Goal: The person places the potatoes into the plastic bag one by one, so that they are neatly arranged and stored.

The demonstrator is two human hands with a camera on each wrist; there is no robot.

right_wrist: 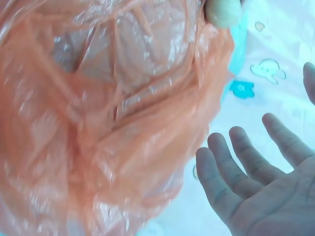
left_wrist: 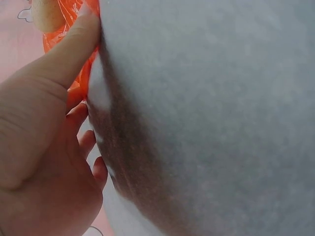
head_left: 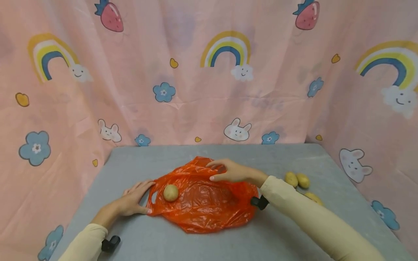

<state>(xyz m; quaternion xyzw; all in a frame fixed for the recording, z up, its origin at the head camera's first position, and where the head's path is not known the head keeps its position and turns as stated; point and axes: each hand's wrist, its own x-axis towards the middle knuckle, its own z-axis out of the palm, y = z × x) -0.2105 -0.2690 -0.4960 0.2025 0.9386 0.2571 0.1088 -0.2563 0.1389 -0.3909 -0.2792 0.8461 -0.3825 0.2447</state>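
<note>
An orange-red plastic bag [head_left: 209,206] lies spread on the table, crinkled and see-through in places. On its left part sits a round potato [head_left: 171,193], whose edge also shows in the left wrist view. My left hand [head_left: 135,199] is at the bag's left end, thumb and fingers spread apart and touching its edge; in the left wrist view the thumb [left_wrist: 81,42] lies along the plastic. Over the bag's far right part hovers my right hand [head_left: 230,170], its fingers relaxed and apart. The right wrist view shows those fingers [right_wrist: 246,169] spread, holding nothing, beside the bag.
Several potatoes [head_left: 303,180] lie on the grey table [head_left: 130,163] to the right, partly behind my right sleeve [head_left: 303,217]. A pink patterned curtain [head_left: 196,119] rises along the table's back and both sides. Dark wrist cameras [head_left: 111,244] stick out from both wrists.
</note>
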